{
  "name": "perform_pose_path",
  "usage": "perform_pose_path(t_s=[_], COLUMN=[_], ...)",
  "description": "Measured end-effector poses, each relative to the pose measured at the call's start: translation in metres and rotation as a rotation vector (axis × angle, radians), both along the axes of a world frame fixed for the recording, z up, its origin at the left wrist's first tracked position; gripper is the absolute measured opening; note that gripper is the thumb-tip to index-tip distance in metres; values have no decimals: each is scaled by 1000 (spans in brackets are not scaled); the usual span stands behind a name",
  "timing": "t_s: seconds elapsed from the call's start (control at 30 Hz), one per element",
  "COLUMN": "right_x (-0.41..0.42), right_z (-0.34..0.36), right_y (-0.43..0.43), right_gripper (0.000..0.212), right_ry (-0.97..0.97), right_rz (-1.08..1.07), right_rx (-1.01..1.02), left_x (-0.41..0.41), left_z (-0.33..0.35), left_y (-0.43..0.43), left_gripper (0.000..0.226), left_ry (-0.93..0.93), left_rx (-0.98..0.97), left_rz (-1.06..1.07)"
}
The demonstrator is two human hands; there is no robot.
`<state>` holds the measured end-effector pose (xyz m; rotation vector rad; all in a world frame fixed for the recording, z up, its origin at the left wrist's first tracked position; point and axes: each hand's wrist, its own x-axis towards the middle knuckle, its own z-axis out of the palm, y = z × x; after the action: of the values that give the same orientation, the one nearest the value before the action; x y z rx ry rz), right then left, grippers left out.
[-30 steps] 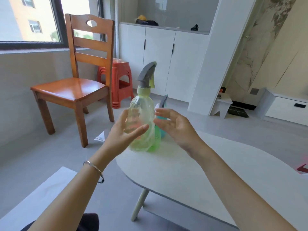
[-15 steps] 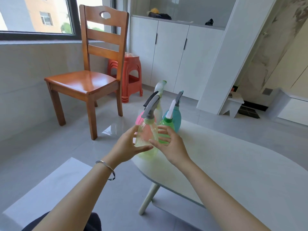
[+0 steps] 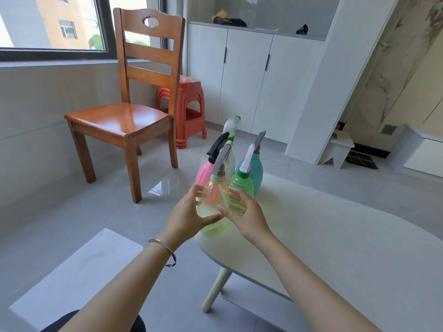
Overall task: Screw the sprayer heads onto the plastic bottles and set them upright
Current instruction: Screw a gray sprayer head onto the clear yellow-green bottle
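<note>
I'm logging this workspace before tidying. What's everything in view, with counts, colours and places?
clear bottle: 1, yellowish, grey sprayer, table's left end
pink bottle: 1, black sprayer, behind it
green bottle: 1, white sprayer, right of clear
teal bottle: 1, grey sprayer, behind green
white bottle: 1, green-tipped sprayer, rearmost
table: 1, white, right
chair: 1, brown wood, by window
stool: 1, red, behind chair
cabinet: 1, white, back wall
bracelet: 1, silver, left wrist
left hand: 1, holds clear bottle
right hand: 1, open, beside clear bottle
</note>
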<state>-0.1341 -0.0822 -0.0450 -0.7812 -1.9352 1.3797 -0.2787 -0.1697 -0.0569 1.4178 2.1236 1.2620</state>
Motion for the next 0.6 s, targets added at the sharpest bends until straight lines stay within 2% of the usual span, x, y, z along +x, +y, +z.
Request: perform_pose_path(t_s=[0.4,0.6], right_x=[-4,0], right_z=[-7,-6], right_y=[6,5], right_gripper=[55,46], right_ry=[-30,-66], right_rz=[-22,-63], right_rx=[9,50], left_x=[6,7], left_z=[0,0], left_y=[4,3], left_gripper=[76,77], left_ry=[19,12], left_rx=[18,24], left_rz=[38,39])
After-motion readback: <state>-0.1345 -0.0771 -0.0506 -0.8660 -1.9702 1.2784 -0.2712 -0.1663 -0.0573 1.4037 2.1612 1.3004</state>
